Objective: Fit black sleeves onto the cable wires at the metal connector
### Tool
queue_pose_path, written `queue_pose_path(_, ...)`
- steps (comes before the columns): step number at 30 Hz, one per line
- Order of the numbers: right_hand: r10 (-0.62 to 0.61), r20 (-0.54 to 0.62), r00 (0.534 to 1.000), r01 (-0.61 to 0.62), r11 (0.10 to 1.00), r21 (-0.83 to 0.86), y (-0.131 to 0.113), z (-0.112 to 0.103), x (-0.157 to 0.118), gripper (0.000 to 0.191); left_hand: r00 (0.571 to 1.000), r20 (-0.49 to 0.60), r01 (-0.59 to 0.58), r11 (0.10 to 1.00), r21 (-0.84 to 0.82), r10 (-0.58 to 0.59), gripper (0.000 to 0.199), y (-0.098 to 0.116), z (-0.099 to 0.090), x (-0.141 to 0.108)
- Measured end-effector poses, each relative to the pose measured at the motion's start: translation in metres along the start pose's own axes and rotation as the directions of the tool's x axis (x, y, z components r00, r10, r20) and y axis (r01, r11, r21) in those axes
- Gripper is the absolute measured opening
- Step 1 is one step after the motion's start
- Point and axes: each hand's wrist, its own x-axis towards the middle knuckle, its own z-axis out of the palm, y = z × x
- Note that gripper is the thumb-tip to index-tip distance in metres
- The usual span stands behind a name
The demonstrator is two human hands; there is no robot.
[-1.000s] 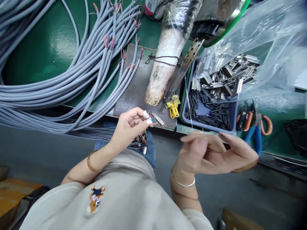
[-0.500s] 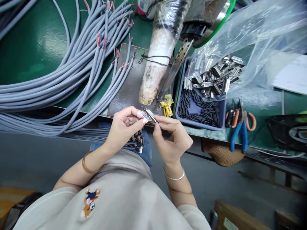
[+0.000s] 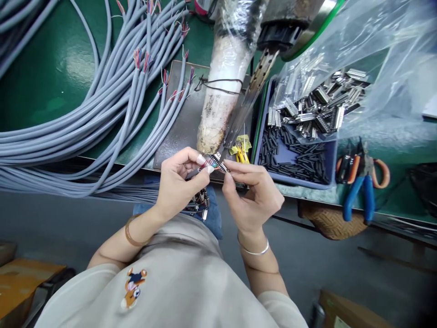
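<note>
Between finger and thumb, my left hand (image 3: 182, 178) pinches thin coloured wires (image 3: 207, 164), which meet a small metal connector (image 3: 220, 164). My right hand (image 3: 254, 193) grips the connector's right end. Just above the connector is the lower end of a perforated metal nozzle (image 3: 251, 93), beside a plastic-wrapped white tube (image 3: 218, 100). Whether the nozzle touches the connector I cannot tell. White coverings wrap the left thumb and a left fingertip. On my lap lie several wired connectors (image 3: 202, 202).
Grey cables (image 3: 102, 109) with stripped ends cover the bench's left. At right stand a blue tray (image 3: 280, 175) of black sleeves, a clear bag (image 3: 372, 91) of metal connectors, and blue-handled pliers (image 3: 358, 196). A yellow clip-like object (image 3: 241, 152) lies beside the tray.
The connector has come under the nozzle's lower end, with both hands still on it. The view has shifted slightly, so the tray and pliers appear further right.
</note>
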Motion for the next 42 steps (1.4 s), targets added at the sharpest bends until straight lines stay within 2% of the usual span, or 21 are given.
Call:
queue_pose_path(13, -0.051, 0.012, 0.999, 0.052, 0.993, -0.105, -0.003, -0.003, 0.005, 0.022, 1.000, 0.004, -0.030, 0.999, 0.017, 0.030, 0.032, 0.007, 0.003, 0.003)
queue_pose_path(19, -0.070, 0.017, 0.997, 0.072, 0.991, -0.114, -0.004, -0.003, 0.002, 0.023, 0.994, 0.024, 0.104, 0.995, 0.011, -0.104, 0.030, 0.008, -0.002, 0.003)
queue_pose_path(22, -0.036, 0.036, 0.999, 0.040, 0.993, -0.110, -0.004, -0.004, 0.002, 0.024, 0.992, 0.027, 0.123, 0.992, 0.025, -0.123, 0.025, 0.007, -0.003, 0.002)
queue_pose_path(27, 0.007, 0.057, 0.998, -0.002, 0.997, -0.083, -0.005, -0.005, 0.005, 0.022, 0.999, 0.009, 0.052, 0.992, 0.111, -0.053, 0.018, 0.007, -0.001, -0.001)
queue_pose_path(37, 0.050, 0.061, 0.997, -0.045, 0.995, -0.084, -0.010, -0.007, 0.014, 0.019, 0.988, 0.023, -0.156, 0.972, 0.177, 0.155, 0.021, 0.009, 0.003, 0.000)
queue_pose_path(40, 0.044, 0.069, 0.997, -0.037, 0.995, -0.092, -0.012, -0.007, 0.015, 0.019, 0.988, 0.024, -0.153, 0.971, 0.182, 0.151, 0.022, 0.011, 0.003, 0.000)
queue_pose_path(42, 0.045, 0.069, 0.997, -0.039, 0.996, -0.086, -0.013, -0.007, 0.014, 0.019, 0.996, 0.017, -0.087, 0.981, 0.176, 0.085, 0.025, 0.011, 0.002, 0.000)
